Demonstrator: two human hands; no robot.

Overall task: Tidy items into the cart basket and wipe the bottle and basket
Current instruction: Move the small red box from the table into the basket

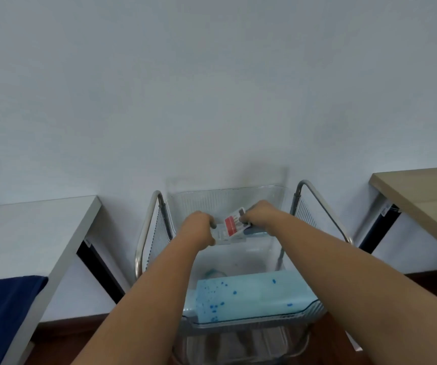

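From the head view, both hands hold a small clear bottle with a red-and-white label (231, 225) over the clear plastic cart basket (227, 193): left hand (199, 227) and right hand (260, 218) each grip one end (fingers curled). A pale blue speckled pack (249, 296) lies against the basket's near edge; open room remains behind.

White wall (212, 88), grey table (54, 222) at left with dark blue cloth (4, 306), wooden table (428, 196) at right

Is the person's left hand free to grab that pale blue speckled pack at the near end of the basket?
Probably not right away. The left hand and right hand both hold a red-and-white packet over the clear basket. The blue pack lies uncovered beneath the forearms, so nothing else blocks it.
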